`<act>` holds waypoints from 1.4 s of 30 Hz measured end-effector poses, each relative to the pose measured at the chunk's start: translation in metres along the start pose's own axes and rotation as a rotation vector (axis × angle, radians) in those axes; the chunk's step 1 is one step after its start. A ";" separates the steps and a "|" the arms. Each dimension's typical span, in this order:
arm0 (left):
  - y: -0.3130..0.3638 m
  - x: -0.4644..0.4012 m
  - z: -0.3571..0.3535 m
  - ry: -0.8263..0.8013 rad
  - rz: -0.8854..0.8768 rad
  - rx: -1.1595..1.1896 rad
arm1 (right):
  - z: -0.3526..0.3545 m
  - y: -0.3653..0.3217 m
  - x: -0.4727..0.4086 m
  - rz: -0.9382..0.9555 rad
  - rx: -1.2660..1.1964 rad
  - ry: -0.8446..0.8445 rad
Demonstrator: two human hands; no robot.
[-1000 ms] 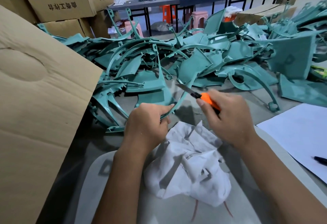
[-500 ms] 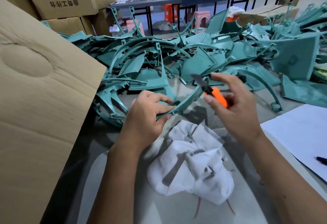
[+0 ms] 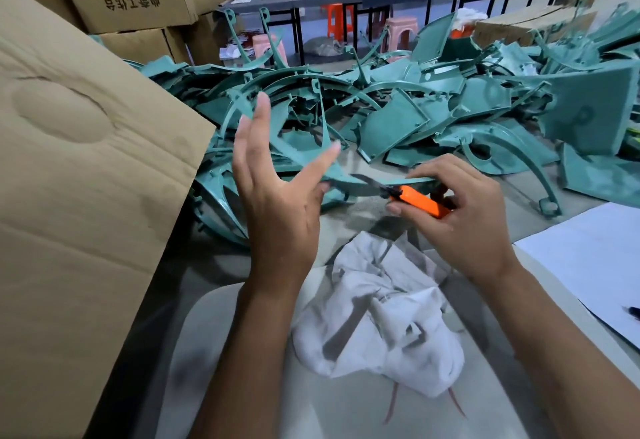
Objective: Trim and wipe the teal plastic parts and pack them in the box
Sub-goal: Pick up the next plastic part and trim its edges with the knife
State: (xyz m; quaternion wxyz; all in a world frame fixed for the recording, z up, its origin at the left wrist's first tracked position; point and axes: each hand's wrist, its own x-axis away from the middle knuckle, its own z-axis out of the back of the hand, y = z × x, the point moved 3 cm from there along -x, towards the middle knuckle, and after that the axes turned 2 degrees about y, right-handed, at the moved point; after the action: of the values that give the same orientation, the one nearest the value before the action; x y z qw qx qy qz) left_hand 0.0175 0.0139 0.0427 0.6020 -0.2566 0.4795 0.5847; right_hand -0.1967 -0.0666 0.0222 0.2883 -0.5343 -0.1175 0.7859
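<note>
1. Left hand raised, fingers spread wide, gripping nothing; looks mid-regrip.
2. Right hand curled round orange knife and curved teal part together, blade towards part edge: trimming, by the look.
3. Cloth just below for wiping; box flap close left for packing.

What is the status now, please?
Left hand open, empty. Right hand grips orange knife and teal part. White cloth below. Nothing in the way.
</note>
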 end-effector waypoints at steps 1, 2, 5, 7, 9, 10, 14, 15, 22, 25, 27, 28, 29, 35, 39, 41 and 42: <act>0.002 0.000 -0.002 0.009 0.025 0.013 | 0.001 0.000 0.001 -0.037 -0.030 0.053; 0.003 0.002 -0.005 0.017 0.084 0.063 | 0.002 0.000 0.001 -0.099 -0.081 0.116; 0.001 0.013 -0.019 -0.085 0.465 0.350 | 0.005 0.003 0.002 -0.336 -0.307 0.259; 0.003 0.023 -0.033 -0.287 0.804 0.628 | 0.001 0.002 0.004 -0.459 -0.418 0.286; 0.013 0.031 -0.045 -0.462 1.005 0.914 | -0.011 -0.003 0.008 -0.571 -0.522 0.285; 0.017 0.034 -0.050 -0.485 1.009 1.007 | -0.017 -0.006 0.010 -0.617 -0.573 0.270; 0.012 0.030 -0.050 -0.223 1.083 1.089 | -0.030 -0.006 0.013 -0.675 -0.626 0.066; 0.005 0.028 -0.047 -0.172 1.068 1.035 | -0.030 -0.005 0.013 -0.671 -0.585 -0.002; -0.035 0.024 -0.032 -0.019 1.046 0.684 | -0.024 -0.002 0.011 -0.387 -0.110 -0.093; -0.044 0.027 -0.027 -0.003 1.068 0.650 | -0.023 -0.008 0.011 -0.157 0.087 -0.163; -0.047 0.028 -0.026 -0.029 1.109 0.660 | -0.027 -0.012 0.011 -0.096 0.059 -0.180; -0.049 0.027 -0.026 -0.050 1.128 0.676 | -0.029 -0.015 0.011 -0.074 0.054 -0.184; -0.051 0.028 -0.026 -0.074 1.143 0.681 | -0.030 -0.016 0.010 -0.057 0.052 -0.187; -0.061 0.030 -0.026 -0.259 1.061 0.662 | -0.019 -0.001 0.009 -0.202 0.144 -0.025; -0.065 0.030 -0.022 -0.311 1.017 0.644 | -0.005 0.019 0.009 -0.384 0.406 0.042; -0.065 0.029 -0.021 -0.294 0.998 0.630 | -0.003 0.025 0.011 -0.424 0.503 0.042; -0.064 0.029 -0.020 -0.282 0.990 0.617 | -0.002 0.027 0.011 -0.436 0.543 0.039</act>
State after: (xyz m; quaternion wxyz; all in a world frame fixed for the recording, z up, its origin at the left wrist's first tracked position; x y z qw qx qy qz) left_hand 0.0687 -0.0027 -0.0068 0.3624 0.2639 0.6052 0.6579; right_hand -0.2063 -0.0825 -0.0007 0.5831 -0.4155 -0.0100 0.6981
